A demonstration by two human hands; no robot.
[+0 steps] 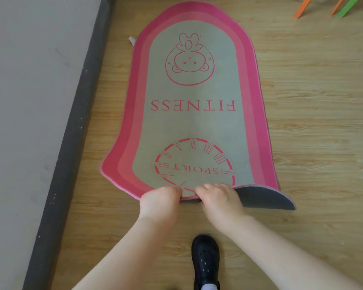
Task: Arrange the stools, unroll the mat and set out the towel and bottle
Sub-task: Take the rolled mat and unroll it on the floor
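Observation:
A pink-bordered grey mat [193, 122] printed with a rabbit, "FITNESS" and a "SPORT" clock lies almost flat on the wooden floor. Its near end is curled over, showing the dark grey underside [266, 197] at the right. My left hand [158, 203] and my right hand [219, 200] both grip this near edge, side by side, fingers tucked over the mat. No towel or bottle is in view. Orange and green stool legs [342, 7] show at the top right.
A pale mattress [29, 101] with a dark edge runs along the left side, close to the mat. My black shoe [205, 260] stands on the floor between my arms. Bare wooden floor [323, 122] extends to the right of the mat.

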